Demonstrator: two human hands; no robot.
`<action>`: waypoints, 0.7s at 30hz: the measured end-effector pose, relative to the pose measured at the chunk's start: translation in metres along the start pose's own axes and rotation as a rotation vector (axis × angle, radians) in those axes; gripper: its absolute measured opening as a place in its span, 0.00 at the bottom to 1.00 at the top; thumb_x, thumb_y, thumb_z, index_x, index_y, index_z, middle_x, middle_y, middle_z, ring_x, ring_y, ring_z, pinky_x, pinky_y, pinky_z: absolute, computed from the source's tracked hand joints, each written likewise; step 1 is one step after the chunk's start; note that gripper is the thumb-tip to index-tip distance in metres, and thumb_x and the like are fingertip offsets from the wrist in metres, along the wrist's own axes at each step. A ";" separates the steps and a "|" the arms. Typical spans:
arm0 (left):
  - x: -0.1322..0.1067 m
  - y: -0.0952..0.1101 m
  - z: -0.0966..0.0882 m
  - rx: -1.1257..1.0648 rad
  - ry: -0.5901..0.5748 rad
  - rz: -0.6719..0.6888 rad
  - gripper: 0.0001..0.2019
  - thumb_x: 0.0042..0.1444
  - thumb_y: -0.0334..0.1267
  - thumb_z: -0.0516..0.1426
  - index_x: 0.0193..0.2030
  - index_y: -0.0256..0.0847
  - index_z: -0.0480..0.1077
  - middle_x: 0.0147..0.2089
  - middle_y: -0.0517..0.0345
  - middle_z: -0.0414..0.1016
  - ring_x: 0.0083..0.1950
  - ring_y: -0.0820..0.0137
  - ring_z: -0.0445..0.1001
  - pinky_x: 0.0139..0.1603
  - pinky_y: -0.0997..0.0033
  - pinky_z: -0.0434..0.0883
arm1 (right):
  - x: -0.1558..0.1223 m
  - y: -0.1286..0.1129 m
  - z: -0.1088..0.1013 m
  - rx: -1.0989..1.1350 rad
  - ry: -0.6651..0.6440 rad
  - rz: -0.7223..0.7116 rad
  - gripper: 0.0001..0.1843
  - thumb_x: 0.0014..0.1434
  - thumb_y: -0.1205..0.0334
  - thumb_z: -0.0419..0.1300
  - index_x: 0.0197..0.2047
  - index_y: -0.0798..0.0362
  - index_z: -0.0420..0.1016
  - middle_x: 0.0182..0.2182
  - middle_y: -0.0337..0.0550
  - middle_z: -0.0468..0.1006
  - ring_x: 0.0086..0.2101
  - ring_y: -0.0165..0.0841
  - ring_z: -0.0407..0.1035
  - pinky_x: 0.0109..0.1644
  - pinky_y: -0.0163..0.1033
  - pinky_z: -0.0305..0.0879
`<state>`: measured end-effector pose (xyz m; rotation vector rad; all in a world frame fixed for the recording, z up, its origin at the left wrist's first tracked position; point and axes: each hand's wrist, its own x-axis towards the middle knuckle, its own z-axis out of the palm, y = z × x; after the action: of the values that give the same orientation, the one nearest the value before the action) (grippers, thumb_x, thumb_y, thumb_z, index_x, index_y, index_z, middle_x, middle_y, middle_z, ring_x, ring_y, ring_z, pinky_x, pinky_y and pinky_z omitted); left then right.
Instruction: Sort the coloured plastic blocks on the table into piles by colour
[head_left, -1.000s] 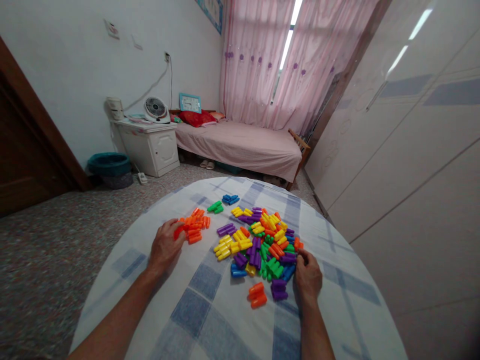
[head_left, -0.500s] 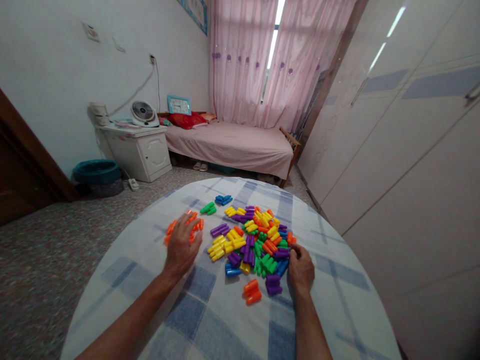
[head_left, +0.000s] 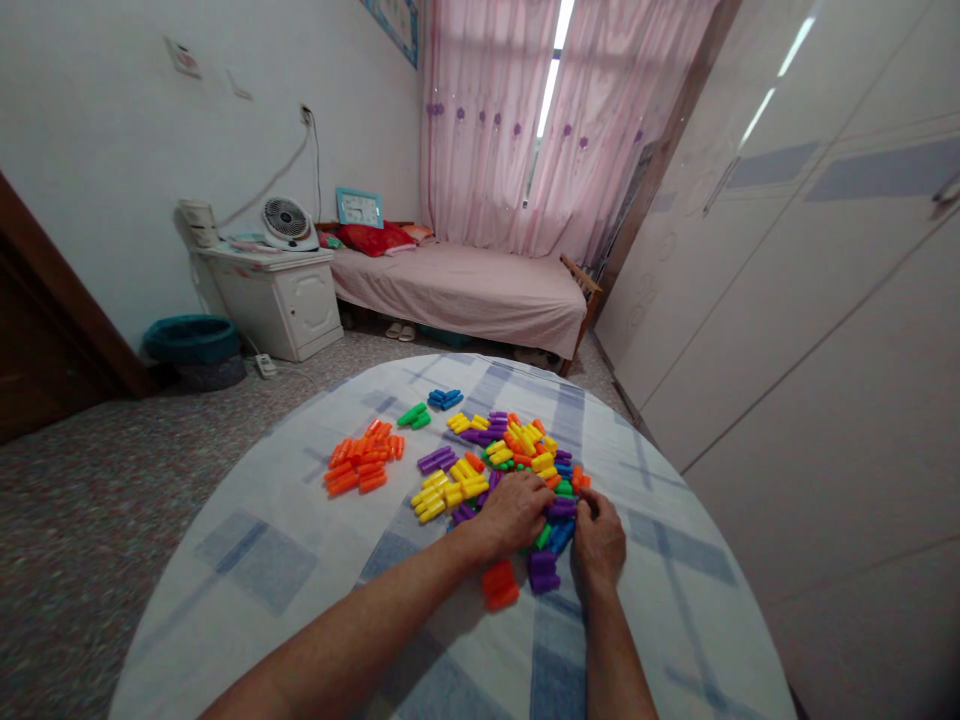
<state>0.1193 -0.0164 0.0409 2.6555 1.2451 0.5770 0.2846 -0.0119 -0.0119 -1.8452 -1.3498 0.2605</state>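
My left hand [head_left: 516, 512] reaches across the middle of a mixed pile of plastic toy blocks, shaped like joined tubes. Its fingers are curled down among the pieces, and whatever lies under them is hidden. At the pile's right edge is my right hand [head_left: 600, 538], its fingers bent in beside purple and blue blocks [head_left: 560, 536]; I cannot make out what is between them. An orange block [head_left: 500, 585] and a purple block [head_left: 544, 573] lie at the near side. Yellow blocks [head_left: 448, 492] sit left of the pile. Orange blocks [head_left: 365, 458] form a separate group farther left.
A checked cloth covers the round table [head_left: 247, 610]. Small groups of green blocks [head_left: 413, 416] and blue blocks [head_left: 445, 400] lie toward the back. Beyond are a bed [head_left: 465, 285], a white cabinet [head_left: 300, 305] with a fan [head_left: 287, 222], a bin [head_left: 193, 345] and a wardrobe [head_left: 750, 350].
My left hand has moved right, from the orange group to the middle of the mixed pile, leaving the orange blocks uncovered. My right hand stays at the pile's right edge.
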 end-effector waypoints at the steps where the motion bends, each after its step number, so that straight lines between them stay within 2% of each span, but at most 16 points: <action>1: 0.002 0.000 0.001 0.019 -0.017 -0.028 0.11 0.55 0.33 0.52 0.43 0.40 0.71 0.45 0.50 0.72 0.48 0.64 0.68 0.51 0.62 0.67 | 0.000 0.000 0.000 0.000 0.001 0.002 0.20 0.54 0.58 0.46 0.44 0.51 0.74 0.42 0.45 0.76 0.41 0.36 0.68 0.45 0.37 0.59; 6: 0.004 0.001 0.003 0.080 0.000 -0.161 0.11 0.55 0.34 0.51 0.43 0.40 0.71 0.46 0.50 0.70 0.49 0.64 0.66 0.49 0.63 0.68 | -0.002 -0.001 0.000 -0.004 0.009 0.012 0.20 0.54 0.58 0.46 0.44 0.51 0.74 0.42 0.44 0.77 0.41 0.36 0.69 0.44 0.37 0.59; 10: 0.005 0.003 0.000 0.095 -0.040 -0.193 0.11 0.55 0.34 0.52 0.42 0.39 0.71 0.46 0.49 0.71 0.50 0.62 0.65 0.50 0.62 0.67 | -0.002 -0.002 -0.001 -0.014 0.008 0.015 0.20 0.54 0.58 0.46 0.44 0.50 0.74 0.43 0.44 0.76 0.41 0.36 0.69 0.44 0.38 0.59; 15: 0.006 0.004 0.002 0.094 -0.057 -0.221 0.12 0.55 0.30 0.49 0.44 0.38 0.70 0.45 0.50 0.72 0.48 0.63 0.68 0.50 0.63 0.67 | -0.002 -0.003 -0.002 -0.012 -0.001 0.006 0.20 0.54 0.58 0.46 0.44 0.51 0.74 0.42 0.45 0.76 0.41 0.36 0.68 0.44 0.38 0.59; 18: 0.005 0.002 0.004 0.060 -0.020 -0.213 0.12 0.54 0.28 0.49 0.42 0.39 0.69 0.45 0.50 0.72 0.47 0.65 0.69 0.48 0.64 0.68 | -0.001 -0.002 -0.001 -0.006 0.001 0.015 0.21 0.54 0.58 0.46 0.44 0.51 0.75 0.42 0.44 0.77 0.40 0.36 0.68 0.44 0.37 0.59; 21: 0.003 0.000 0.002 0.007 0.080 -0.167 0.11 0.52 0.28 0.52 0.41 0.39 0.69 0.45 0.51 0.72 0.48 0.64 0.68 0.50 0.63 0.67 | -0.001 0.000 0.000 0.002 0.000 0.009 0.21 0.54 0.58 0.47 0.45 0.52 0.75 0.42 0.45 0.76 0.40 0.36 0.68 0.44 0.37 0.59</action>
<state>0.1223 -0.0142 0.0396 2.5243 1.4752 0.6589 0.2841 -0.0128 -0.0122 -1.8502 -1.3410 0.2661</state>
